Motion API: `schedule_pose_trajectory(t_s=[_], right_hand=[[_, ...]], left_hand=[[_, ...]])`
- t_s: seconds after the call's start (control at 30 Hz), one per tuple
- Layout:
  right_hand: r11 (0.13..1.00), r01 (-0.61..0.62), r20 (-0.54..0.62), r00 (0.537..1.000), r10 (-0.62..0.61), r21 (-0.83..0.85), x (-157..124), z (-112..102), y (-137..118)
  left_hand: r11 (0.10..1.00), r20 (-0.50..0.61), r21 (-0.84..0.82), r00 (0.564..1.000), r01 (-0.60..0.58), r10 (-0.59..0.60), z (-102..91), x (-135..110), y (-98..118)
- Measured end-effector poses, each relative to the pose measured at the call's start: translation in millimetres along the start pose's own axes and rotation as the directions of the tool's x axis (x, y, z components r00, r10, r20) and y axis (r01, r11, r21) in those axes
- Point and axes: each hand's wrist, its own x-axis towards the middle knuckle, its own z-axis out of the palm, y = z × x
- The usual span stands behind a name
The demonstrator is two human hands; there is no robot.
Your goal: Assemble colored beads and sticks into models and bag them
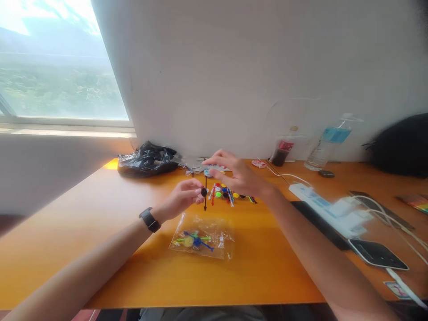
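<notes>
My left hand [183, 197], with a black watch on the wrist, pinches a small black disc with a thin black pointed stick [205, 195] hanging upright through it. My right hand [236, 174] hovers just right of and above it, fingers spread and empty. Under and behind the right hand lies a cluster of small coloured discs and sticks [225, 194] on the orange table [100, 249]. In front of my hands lies a clear plastic bag [201, 239] with blue, green and yellow pieces inside.
A black plastic bag [147, 159] lies at the back left by the wall. A cola bottle [282, 151] and a water bottle [327, 142] stand at the back right. A white power strip [321, 203] with cables, a phone [377, 254] and a dark bag [401, 145] fill the right side.
</notes>
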Motion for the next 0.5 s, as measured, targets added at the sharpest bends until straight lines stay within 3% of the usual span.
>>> schedule_pose_trajectory(t_s=[0.1,0.2,0.27,0.33,0.37,0.5], right_hand=[[0.998,-0.038,-0.020,0.999,0.040,0.058,1,1,-2],[0.972,-0.182,0.173,0.973,0.155,0.151,-1,1,0],[0.934,-0.308,0.402,0.890,0.216,0.182,-3,0,2],[0.895,-0.395,0.540,0.809,0.232,0.206,-4,-1,3],[0.880,-0.415,0.543,0.806,0.237,0.230,-4,-1,4],[0.851,-0.412,0.418,0.870,0.261,0.326,-4,0,6]], left_hand=[[1.000,-0.028,-0.008,1.000,0.004,-0.004,-2.4,1,1],[1.000,-0.065,-0.018,0.998,-0.001,-0.001,-5.3,2,1],[0.999,-0.099,-0.031,0.995,-0.012,0.009,-7.4,3,0],[0.999,-0.116,-0.031,0.993,-0.018,0.014,-9.4,3,-2],[1.000,-0.116,-0.025,0.993,-0.017,0.014,-10.3,3,-2],[1.000,-0.105,-0.007,0.994,-0.013,0.012,-12.2,3,-4]])
